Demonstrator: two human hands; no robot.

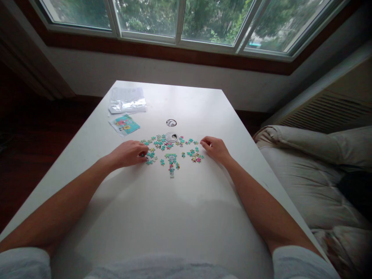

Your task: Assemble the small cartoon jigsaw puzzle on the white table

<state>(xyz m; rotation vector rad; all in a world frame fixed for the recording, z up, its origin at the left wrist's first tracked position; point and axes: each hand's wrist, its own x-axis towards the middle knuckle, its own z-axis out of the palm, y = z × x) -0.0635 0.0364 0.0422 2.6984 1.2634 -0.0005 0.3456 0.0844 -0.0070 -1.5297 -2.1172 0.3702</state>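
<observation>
Several small teal and pink puzzle pieces (162, 145) lie scattered on the white table (162, 217). A short joined strip of pieces (171, 162) sits in the middle. My left hand (129, 153) rests at the left edge of the scatter, fingers curled onto a piece. My right hand (215, 148) lies at the right edge, fingers bent and pinched near the pieces; what they hold, if anything, is too small to see.
A clear plastic bag over a sheet (127, 100) and a colourful picture card (124, 124) lie at the back left. A round cable hole (171, 123) and its cap (171, 136) are behind the pieces. A cushioned seat (314, 174) stands right. Windows lie beyond.
</observation>
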